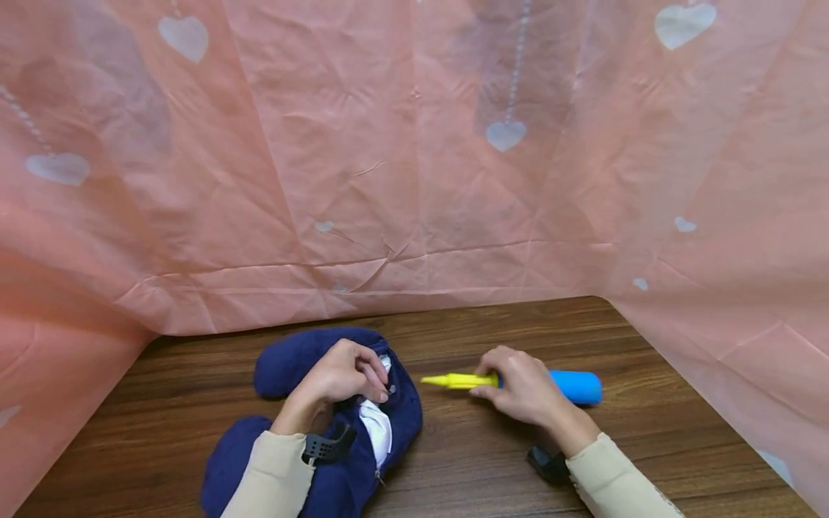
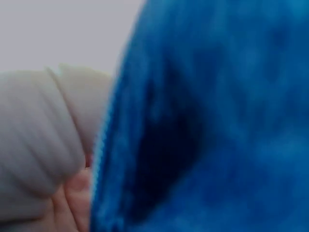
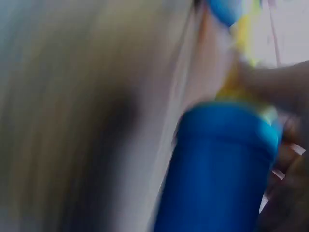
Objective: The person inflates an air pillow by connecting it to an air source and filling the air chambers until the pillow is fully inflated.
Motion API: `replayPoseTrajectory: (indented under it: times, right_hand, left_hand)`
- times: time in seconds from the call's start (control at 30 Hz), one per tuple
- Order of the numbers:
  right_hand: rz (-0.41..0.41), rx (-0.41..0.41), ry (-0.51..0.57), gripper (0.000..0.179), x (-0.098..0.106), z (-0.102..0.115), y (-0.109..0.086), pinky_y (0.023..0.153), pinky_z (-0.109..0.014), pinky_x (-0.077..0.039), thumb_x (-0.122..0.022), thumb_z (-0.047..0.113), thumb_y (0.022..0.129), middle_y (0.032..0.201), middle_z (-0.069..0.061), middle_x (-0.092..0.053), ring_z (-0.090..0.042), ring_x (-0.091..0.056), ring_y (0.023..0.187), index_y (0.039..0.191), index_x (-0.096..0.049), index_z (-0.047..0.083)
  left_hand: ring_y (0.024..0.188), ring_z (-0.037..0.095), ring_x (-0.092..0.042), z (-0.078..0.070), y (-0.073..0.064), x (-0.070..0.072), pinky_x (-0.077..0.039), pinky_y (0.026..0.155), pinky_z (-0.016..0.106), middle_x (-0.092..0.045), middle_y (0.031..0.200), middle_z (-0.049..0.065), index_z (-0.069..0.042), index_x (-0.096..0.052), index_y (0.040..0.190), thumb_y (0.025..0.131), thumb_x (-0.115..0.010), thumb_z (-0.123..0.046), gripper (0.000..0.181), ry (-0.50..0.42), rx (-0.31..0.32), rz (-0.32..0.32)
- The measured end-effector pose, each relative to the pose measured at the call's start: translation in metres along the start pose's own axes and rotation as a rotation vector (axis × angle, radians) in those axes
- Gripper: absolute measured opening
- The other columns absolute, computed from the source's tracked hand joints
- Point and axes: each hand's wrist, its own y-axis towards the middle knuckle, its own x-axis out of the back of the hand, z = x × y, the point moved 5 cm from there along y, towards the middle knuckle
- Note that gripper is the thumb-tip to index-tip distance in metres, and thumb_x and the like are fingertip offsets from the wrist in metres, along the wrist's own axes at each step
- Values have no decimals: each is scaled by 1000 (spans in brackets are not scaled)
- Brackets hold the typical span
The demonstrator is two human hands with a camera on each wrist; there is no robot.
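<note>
A navy U-shaped neck pillow (image 1: 404,417) lies in front of me with its zipper open, and white inner material (image 1: 376,432) shows through the gap. Over that opening my left hand (image 1: 346,374) bends its fingers and pinches a small clear valve (image 1: 391,389). Blurred blue fabric (image 2: 231,96) fills most of the left wrist view. To the right of the pillow, my right hand (image 1: 524,388) grips a hand pump near its front end. The pump has a blue barrel (image 1: 576,387) and a yellow nozzle (image 1: 453,380), whose tip points left toward the pillow.
Everything lies on a dark wood-grain table (image 1: 492,467). Pink sheeting with pale hearts (image 1: 414,180) hangs behind the table and along both sides. Each wrist wears a black camera strap (image 1: 330,442).
</note>
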Motion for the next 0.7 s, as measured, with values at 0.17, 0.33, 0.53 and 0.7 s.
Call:
replayPoseTrajectory:
  times: [0.17,0.33,0.53,0.7]
  right_hand:
    - [-48,-258,-79,16,29,-57,-25,66,-35,-43,-92,25,85,91,0,-74,-12,-53,72,94,-80,18]
    - [-32,-304,-52,21,41,-76,-32,68,-38,-44,-89,27,89,99,-9,-75,-17,-57,77,103,-81,14]
    - [-27,-314,-74,31,49,-71,-31,76,-46,-51,-88,33,90,110,-15,-74,-29,-65,91,109,-81,10]
    - [-108,-245,-41,26,46,-43,-19,87,-58,-57,-87,29,91,112,-13,-76,-38,-72,104,110,-82,12]
  left_hand:
    - [74,15,-76,9,-8,18,-56,66,26,-81,83,10,3,-78,95,76,-91,4,23,15,21,-56]
    - [74,15,-76,11,-7,19,-56,67,26,-82,83,9,1,-79,95,75,-92,2,24,10,24,-67]
    - [75,16,-77,11,-6,16,-57,68,26,-82,82,8,1,-78,95,74,-92,3,25,-28,48,-74]
    - [75,15,-76,9,-3,15,-56,67,26,-82,83,9,2,-78,95,74,-91,4,24,-24,36,-71]
